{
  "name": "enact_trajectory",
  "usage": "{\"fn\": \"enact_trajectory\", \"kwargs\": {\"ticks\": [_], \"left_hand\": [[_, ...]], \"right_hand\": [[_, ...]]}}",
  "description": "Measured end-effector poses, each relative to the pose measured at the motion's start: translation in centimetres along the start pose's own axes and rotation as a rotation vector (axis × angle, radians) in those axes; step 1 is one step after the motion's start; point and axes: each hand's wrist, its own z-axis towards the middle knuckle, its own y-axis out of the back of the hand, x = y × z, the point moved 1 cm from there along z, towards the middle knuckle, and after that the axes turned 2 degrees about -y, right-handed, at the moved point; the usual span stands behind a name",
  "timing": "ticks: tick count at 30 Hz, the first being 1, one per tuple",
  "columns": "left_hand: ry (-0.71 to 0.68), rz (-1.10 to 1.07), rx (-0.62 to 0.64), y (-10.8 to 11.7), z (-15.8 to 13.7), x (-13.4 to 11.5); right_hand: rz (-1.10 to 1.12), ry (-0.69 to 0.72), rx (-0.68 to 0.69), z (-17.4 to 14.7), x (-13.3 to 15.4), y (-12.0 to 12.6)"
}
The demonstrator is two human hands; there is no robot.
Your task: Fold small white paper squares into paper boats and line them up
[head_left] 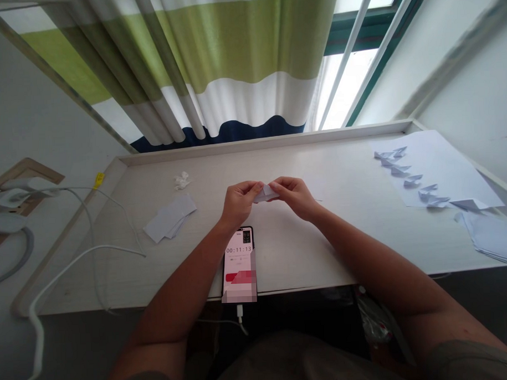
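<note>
Between both hands, over the middle of the desk, is a small piece of folded white paper (266, 194). My left hand (239, 200) pinches its left end, thumb on top. At the right end, my right hand (294, 194) grips it the same way, with the thumb against the paper. The undersides of the fingers are hidden. Just below my left hand lies a phone (239, 257) with a timer on its screen. Left of the hands, loose white paper sheets (170, 218) lie overlapped on the desk.
Several folded paper pieces (412, 180) stand in a row on a large white sheet (448, 166) at the right. A stack of paper (492, 237) lies near the right edge. Crumpled paper (181, 180) sits back left. White cables (93, 249) cross the left side of the desk (281, 255).
</note>
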Motion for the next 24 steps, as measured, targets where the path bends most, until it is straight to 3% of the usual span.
{"fn": "enact_trajectory", "kwargs": {"ticks": [7, 24], "left_hand": [[0.001, 0.031, 0.024, 0.2, 0.0, -0.2], [-0.067, 0.212, 0.039, 0.2, -0.1, 0.5]], "right_hand": [[0.038, -0.068, 0.064, 0.2, 0.0, 0.8], [-0.125, -0.048, -0.005, 0.2, 0.3, 0.9]]}}
